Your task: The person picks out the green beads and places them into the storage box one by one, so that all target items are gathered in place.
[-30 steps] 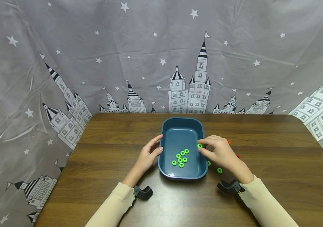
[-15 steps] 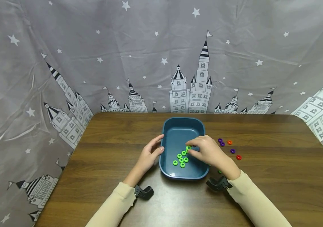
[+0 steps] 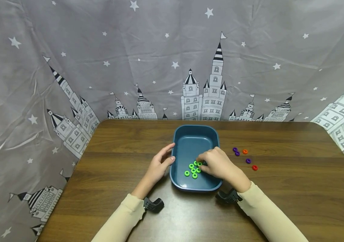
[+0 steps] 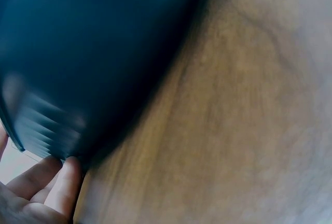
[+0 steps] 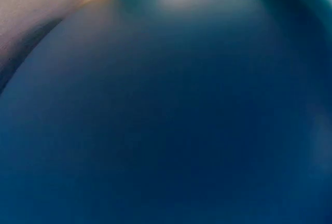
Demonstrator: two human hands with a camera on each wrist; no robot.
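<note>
A dark blue rectangular tray (image 3: 190, 144) stands on the wooden table, with several green ring-shaped beads (image 3: 193, 170) in its near half. My left hand (image 3: 158, 166) touches the tray's left side with its fingertips and thumb tip; in the left wrist view those fingers (image 4: 65, 187) lie against the outer wall. Reaching over the right rim, my right hand (image 3: 218, 163) is inside the tray, thumb and fingers curled together at a green bead (image 3: 199, 164), which they partly cover. In the right wrist view, blurred blue tray surface (image 5: 166, 105) fills most of the picture.
To the right of the tray lie purple beads (image 3: 248, 161), an orange bead (image 3: 245, 151) and a red bead (image 3: 255, 167) on the table (image 3: 296, 188). A grey curtain (image 3: 147, 50) printed with castles and stars hangs behind the table's far edge.
My right hand has carried a green bead from over the tray's right rim leftward and down among the other green beads. The left hand has stayed at the tray's side.
</note>
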